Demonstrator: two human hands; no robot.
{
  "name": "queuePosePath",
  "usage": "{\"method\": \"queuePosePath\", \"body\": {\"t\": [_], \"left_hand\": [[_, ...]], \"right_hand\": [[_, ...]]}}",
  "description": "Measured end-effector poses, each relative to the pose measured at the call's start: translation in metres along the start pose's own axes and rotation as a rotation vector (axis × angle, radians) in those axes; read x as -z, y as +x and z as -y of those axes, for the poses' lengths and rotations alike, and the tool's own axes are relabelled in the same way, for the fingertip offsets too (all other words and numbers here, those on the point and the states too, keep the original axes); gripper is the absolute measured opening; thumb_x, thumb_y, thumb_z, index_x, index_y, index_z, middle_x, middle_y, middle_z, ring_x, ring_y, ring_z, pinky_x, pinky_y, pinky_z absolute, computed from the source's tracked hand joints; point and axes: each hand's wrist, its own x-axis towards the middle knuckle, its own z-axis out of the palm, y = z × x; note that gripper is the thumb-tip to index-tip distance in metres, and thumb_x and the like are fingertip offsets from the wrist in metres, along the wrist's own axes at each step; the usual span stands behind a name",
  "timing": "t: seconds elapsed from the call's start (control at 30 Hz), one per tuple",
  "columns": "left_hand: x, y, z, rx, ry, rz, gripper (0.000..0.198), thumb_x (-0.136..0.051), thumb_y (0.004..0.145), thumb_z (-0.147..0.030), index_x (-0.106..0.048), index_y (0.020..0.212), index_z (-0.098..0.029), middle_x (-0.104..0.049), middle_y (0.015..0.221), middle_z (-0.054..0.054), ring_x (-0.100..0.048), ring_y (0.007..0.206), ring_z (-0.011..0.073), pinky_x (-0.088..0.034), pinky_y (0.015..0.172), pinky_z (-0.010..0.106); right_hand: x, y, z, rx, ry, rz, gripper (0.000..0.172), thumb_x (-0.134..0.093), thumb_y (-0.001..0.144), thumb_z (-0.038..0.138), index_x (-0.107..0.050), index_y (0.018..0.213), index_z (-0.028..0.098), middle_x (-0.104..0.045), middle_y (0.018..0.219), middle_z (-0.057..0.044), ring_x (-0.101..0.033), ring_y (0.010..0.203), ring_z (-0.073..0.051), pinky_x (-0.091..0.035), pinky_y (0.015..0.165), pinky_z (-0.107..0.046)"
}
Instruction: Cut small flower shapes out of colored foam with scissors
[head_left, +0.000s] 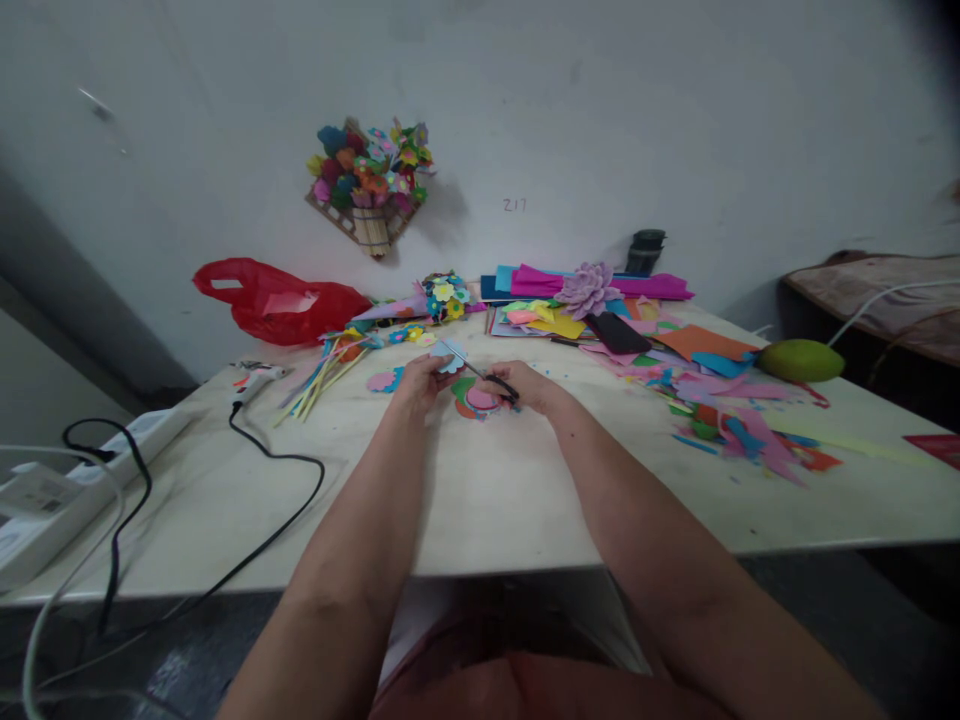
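Note:
My left hand (425,382) pinches a light blue scalloped paper piece (453,362) a little above the table. Around the handles of a pair of scissors (472,371) my right hand (524,384) is closed. The scissor blades point up and left and lie against the blue piece; whether they are apart I cannot tell. Beneath the scissors lie pink, green and orange-red cut rounds (482,400). A pink scalloped piece (380,382) and a blue one rest just left of my left hand.
A glue gun (256,382) with a black cord lies at left, near a white power strip (90,485). Behind it sits a red plastic bag (277,305). Coloured scraps (750,430), a black phone (617,333) and a green fruit (801,360) lie at right.

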Motion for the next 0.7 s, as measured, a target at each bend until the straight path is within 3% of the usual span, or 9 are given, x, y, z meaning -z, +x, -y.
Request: {"method": "queuePosePath", "body": {"t": [0.23, 0.7], "left_hand": [[-0.0026, 0.0006, 0.0018, 0.002, -0.019, -0.024, 0.021, -0.066, 0.059, -0.015, -0.062, 0.080, -0.014, -0.067, 0.078, 0.007, -0.066, 0.070, 0.0175, -0.054, 0.065, 0.027], [-0.0014, 0.0045, 0.0035, -0.076, 0.017, -0.084, 0.017, -0.071, 0.053, -0.016, -0.060, 0.065, -0.016, -0.061, 0.071, 0.004, -0.059, 0.067, 0.0141, -0.052, 0.067, 0.030]], "right_hand": [[0.0012, 0.0014, -0.0023, 0.016, 0.007, -0.019, 0.023, -0.068, 0.069, 0.033, -0.058, 0.076, 0.013, -0.049, 0.046, 0.005, -0.039, 0.034, -0.005, -0.026, 0.032, -0.017], [0.0025, 0.0042, -0.0064, 0.012, 0.022, -0.045, 0.026, -0.070, 0.067, 0.034, -0.060, 0.077, 0.013, -0.048, 0.046, 0.005, -0.039, 0.034, -0.004, -0.027, 0.032, -0.017]]}}
